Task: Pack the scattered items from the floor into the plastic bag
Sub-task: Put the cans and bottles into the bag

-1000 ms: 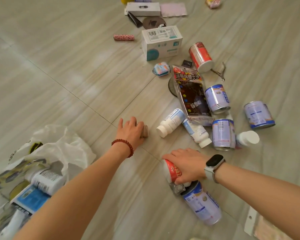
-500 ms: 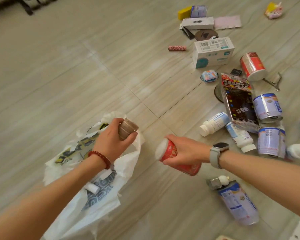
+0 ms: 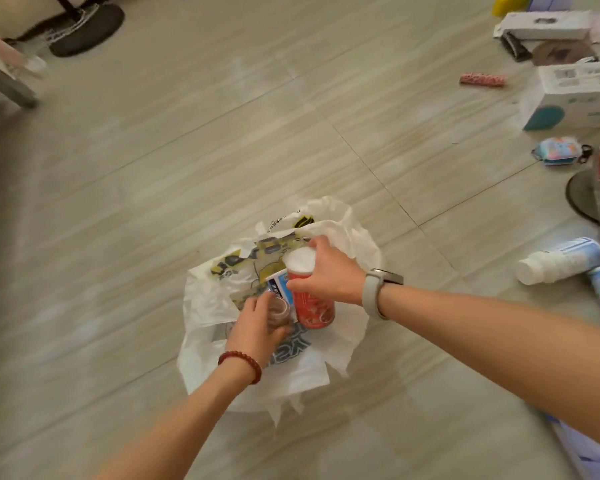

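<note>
Both hands hold a red can (image 3: 311, 299) and brown cup (image 3: 278, 311) over the plastic bag (image 3: 343, 327).

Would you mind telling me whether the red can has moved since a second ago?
Yes. The right hand has carried the red can left, off the floor and over the open plastic bag, away from the white bottle.

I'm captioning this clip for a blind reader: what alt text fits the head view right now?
Two hands lower items into a white plastic bag lying open on a tiled floor: the right hand grips a red can, the left hand holds a small brown cup. White bottles, a white box and other items lie scattered at right.
</note>
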Action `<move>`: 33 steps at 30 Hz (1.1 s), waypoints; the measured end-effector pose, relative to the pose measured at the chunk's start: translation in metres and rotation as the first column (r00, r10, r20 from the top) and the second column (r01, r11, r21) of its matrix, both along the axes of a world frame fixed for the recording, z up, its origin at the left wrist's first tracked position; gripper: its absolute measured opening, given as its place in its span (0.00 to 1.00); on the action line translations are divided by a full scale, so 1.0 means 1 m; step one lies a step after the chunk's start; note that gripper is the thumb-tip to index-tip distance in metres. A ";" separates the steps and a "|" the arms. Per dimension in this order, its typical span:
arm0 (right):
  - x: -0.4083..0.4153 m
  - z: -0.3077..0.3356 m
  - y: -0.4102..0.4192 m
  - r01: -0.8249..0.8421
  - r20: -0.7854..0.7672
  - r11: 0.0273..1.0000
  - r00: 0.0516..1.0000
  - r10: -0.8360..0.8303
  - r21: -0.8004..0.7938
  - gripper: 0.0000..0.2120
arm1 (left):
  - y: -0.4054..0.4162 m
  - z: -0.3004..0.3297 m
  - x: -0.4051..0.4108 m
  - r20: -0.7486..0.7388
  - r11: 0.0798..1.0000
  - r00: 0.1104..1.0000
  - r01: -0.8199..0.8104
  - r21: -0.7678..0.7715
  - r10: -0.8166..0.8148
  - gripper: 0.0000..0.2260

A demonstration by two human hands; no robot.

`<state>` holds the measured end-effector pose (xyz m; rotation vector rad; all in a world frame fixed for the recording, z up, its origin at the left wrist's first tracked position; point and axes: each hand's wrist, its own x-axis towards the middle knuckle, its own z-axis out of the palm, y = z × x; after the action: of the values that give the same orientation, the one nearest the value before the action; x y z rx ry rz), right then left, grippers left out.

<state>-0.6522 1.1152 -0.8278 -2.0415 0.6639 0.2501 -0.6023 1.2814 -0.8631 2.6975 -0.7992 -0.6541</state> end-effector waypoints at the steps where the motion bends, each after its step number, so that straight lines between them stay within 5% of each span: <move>1: 0.002 -0.004 -0.001 -0.046 -0.049 0.997 0.998 0.042 -0.064 0.38 | 0.002 -0.001 -0.002 0.073 0.997 0.995 0.067 0.036 -0.070 0.25; 4: 0.004 -0.012 -0.007 -0.129 -0.145 0.975 0.984 0.103 -0.183 0.37 | 0.009 -0.009 -0.001 0.127 0.992 0.984 0.117 0.049 -0.122 0.26; 8: 0.004 -0.020 -0.003 -0.068 -0.062 0.955 0.997 0.052 -0.288 0.31 | 0.001 -0.011 0.012 -0.032 0.978 0.985 -0.170 -0.119 0.167 0.29; 13: -0.005 -0.022 -0.016 -0.157 0.064 0.858 0.975 0.215 -0.489 0.25 | 0.004 -0.014 0.020 0.347 0.997 0.937 -0.052 0.055 0.030 0.26; 17: -0.020 -0.035 -0.032 -0.246 -0.072 0.710 0.961 0.267 -0.659 0.34 | 0.014 -0.012 0.027 0.384 0.984 0.909 -0.176 -0.002 0.164 0.29; 19: -0.023 -0.041 -0.037 -0.140 -0.051 0.790 0.989 0.137 -0.596 0.34 | 0.020 -0.010 0.037 0.327 0.928 0.878 -0.372 0.008 0.349 0.32; 22: -0.022 -0.059 -0.043 0.161 -0.059 0.958 0.982 -0.180 -0.235 0.27 | 0.035 -0.005 0.050 0.131 0.790 0.785 -0.613 0.024 0.605 0.36; 25: -0.020 -0.065 -0.040 0.352 -0.132 0.933 0.931 -0.340 0.079 0.17 | 0.040 -0.007 0.051 -0.095 0.735 0.739 -0.674 -0.081 0.667 0.31; 28: -0.021 -0.059 -0.036 0.367 -0.118 0.930 0.925 -0.362 0.026 0.13 | 0.035 -0.002 0.047 -0.074 0.739 0.752 -0.657 -0.150 0.655 0.25; 33: -0.016 -0.027 -0.039 0.337 0.150 0.939 0.934 -0.324 -0.065 0.13 | 0.016 0.018 0.057 -0.097 0.682 0.771 -0.609 -0.405 0.630 0.17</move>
<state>-0.6685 1.0758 -0.8552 -1.9709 0.9318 -0.1182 -0.5451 1.2973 -0.8456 2.3507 0.0268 -0.2091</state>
